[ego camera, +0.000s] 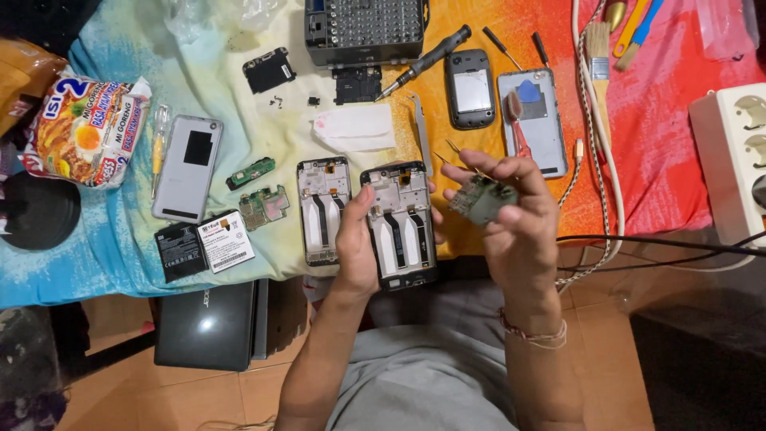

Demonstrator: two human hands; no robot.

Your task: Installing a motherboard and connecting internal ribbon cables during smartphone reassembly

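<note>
My left hand (357, 243) grips an opened phone frame (399, 223) with its inner side up, thumb along its left edge. My right hand (515, 215) holds a small green circuit board (482, 199) between the fingers, just right of that frame. A second opened phone frame (323, 209) lies on the cloth to the left. Two more green boards (250, 172) (262, 207) rest beside it.
Two batteries (203, 244), a grey back cover (187, 167), a screwdriver bit case (365, 29), a driver (423, 59), tweezers (421, 142), two other phones (469, 88) (536, 120), a brush (598, 64), a power strip (734, 160), a noodle packet (84, 132) and a laptop (209, 323) surround me.
</note>
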